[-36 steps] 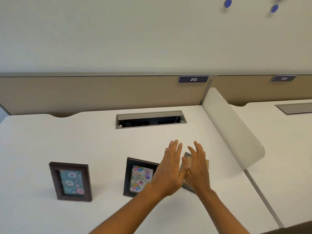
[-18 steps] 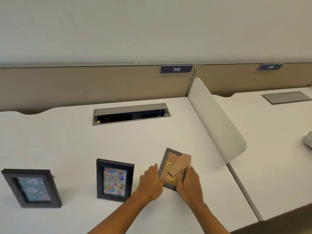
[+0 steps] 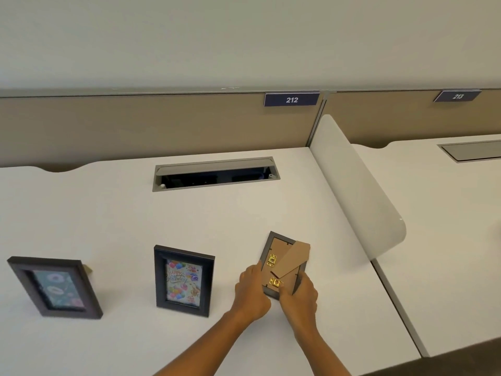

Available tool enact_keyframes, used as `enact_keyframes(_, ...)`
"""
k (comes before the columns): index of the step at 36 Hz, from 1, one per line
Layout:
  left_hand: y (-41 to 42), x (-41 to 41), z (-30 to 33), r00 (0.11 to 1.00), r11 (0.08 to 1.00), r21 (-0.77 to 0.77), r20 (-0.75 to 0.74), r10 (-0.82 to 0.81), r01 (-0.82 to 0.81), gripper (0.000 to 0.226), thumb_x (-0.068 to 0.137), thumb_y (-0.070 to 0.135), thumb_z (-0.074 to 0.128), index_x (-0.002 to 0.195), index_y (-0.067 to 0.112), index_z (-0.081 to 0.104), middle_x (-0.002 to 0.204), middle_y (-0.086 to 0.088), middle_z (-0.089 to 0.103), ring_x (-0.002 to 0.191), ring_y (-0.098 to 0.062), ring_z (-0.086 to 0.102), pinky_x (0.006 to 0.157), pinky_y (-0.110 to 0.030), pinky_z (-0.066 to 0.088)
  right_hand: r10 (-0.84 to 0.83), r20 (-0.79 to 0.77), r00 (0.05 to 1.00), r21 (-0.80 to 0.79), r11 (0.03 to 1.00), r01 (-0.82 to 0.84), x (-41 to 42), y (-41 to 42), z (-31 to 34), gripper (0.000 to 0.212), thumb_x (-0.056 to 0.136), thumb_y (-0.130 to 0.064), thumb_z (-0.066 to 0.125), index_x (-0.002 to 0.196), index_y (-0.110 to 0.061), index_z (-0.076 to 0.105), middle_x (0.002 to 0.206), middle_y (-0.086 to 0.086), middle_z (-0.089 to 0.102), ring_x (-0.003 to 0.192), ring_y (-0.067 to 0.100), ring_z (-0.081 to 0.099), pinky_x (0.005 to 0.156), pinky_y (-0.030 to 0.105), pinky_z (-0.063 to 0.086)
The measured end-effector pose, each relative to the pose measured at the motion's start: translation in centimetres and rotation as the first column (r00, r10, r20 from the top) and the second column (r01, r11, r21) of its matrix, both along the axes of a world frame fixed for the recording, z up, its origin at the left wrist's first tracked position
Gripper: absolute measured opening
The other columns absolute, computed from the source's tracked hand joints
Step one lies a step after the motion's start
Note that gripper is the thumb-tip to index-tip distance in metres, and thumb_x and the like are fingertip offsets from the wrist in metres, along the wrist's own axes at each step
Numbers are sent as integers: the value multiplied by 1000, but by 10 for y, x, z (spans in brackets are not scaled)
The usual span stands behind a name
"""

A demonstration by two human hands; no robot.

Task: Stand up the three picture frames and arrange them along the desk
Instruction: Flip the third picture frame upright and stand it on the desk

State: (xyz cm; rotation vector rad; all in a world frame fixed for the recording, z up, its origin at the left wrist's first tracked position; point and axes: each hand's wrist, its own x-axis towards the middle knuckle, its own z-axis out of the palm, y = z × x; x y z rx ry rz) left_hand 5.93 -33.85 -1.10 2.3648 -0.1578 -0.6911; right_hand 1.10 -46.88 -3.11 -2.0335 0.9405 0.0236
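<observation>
While the dark wooden frame with a teal floral print [image 3: 55, 287] stands at the left of the white desk [image 3: 189, 213], the black frame with a birthday card [image 3: 183, 280] stands upright right of it. Further right, the third dark frame [image 3: 284, 263] lies face down, brown cardboard stand [image 3: 294, 259] up. The left hand [image 3: 252, 290] grips its near-left edge; the right hand [image 3: 301, 294] grips its near-right corner.

even, soft overhead light, faint shadows under the frames, wide-angle bending at the edges, mild overall softness.
</observation>
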Motion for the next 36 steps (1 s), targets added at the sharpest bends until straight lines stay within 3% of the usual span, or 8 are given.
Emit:
enact_keyframes(3,-5,-3,10,999,998,-43,-23,40,-41,81,83,5,70,152,25,34,145,-1,45,129,-22,45,105,-35,49,5,52,999,87,996,-10,-6,2,-4,68,79,-52,58,143,-30,54,133,-6,65,128,26,61,105,56,58)
enact_keyframes(8,-3,-7,14,992,990,-97,-77,100,-107,86,83,-1,72,154,25,32,147,-2,40,132,-23,44,109,-38,49,-89,69,994,196,978,74,-15,7,4,66,97,-17,76,155,-22,46,151,0,51,143,25,46,119,50,47)
enact_keyframes(15,11,-14,18,992,976,-188,-78,99,-112,84,83,-15,64,153,19,35,142,-4,36,131,-21,48,106,-23,47,-165,122,979,373,922,109,-22,-5,15,52,97,-10,77,145,-20,59,143,0,51,140,26,52,113,46,53)
enact_keyframes(19,18,-15,20,994,968,-229,14,109,-102,69,87,-6,72,147,14,46,135,-4,44,125,-18,55,96,-11,50,-162,177,971,353,931,91,-31,-11,28,42,95,-16,82,135,-21,67,138,0,56,131,26,59,104,41,57)
enact_keyframes(24,21,-14,40,985,951,-300,126,118,-75,49,89,3,75,134,12,59,120,1,49,108,-14,58,72,3,46,-65,300,952,293,956,-27,-42,-20,51,47,88,-28,89,131,-22,72,135,-6,61,120,8,63,90,19,54)
enact_keyframes(28,23,-6,59,971,940,-339,211,112,-34,34,91,2,73,123,14,69,113,-1,57,96,-11,66,81,-1,49,4,405,914,219,970,-101,-42,-29,68,53,79,-35,92,127,-22,74,130,-7,66,118,8,69,96,23,60)
enact_keyframes(33,24,2,79,952,909,-415,257,163,-44,7,94,17,73,100,19,71,98,4,63,84,-7,64,78,-15,52,38,459,887,108,989,-98,-33,-36,91,18,91,-29,84,106,-26,75,105,-4,76,94,14,73,78,16,59)
enact_keyframes(36,23,7,90,946,898,-436,261,189,-59,14,97,31,67,91,18,68,89,5,64,80,-9,60,69,-20,50,23,452,892,82,994,-68,-26,-37,107,24,93,-47,73,97,-24,75,88,0,76,82,25,71,69,32,60)
